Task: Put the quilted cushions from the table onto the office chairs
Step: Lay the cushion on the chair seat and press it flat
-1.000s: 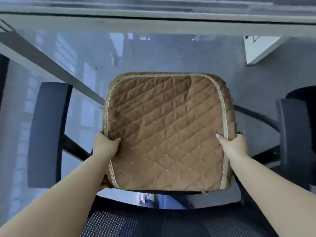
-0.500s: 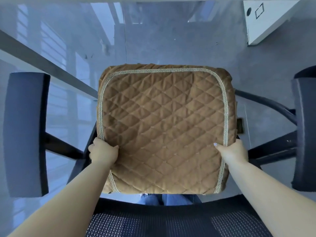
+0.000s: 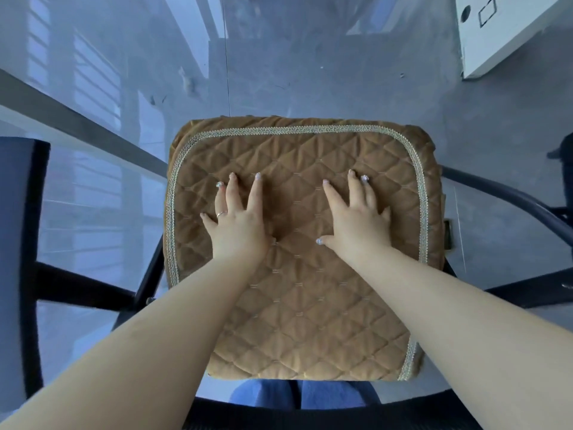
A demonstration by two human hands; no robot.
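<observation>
A brown quilted cushion with pale braided trim lies flat on the seat of a black office chair, covering the seat completely. My left hand rests palm down on the cushion's left half, fingers spread. My right hand lies palm down on its right half, fingers apart as well. Neither hand grips anything. The chair's left armrest and a curved black arm bar on the right flank the cushion. The top edge of the chair's mesh backrest crosses the bottom of the view.
Glossy grey floor tiles surround the chair. A white box-like unit stands at the top right. A grey beam runs diagonally at the left. Blue jeans show between the cushion and the backrest.
Both hands let go of the cushion's side edges and moved onto its top, now pressing flat with spread fingers. The cushion has come down onto the chair seat.
</observation>
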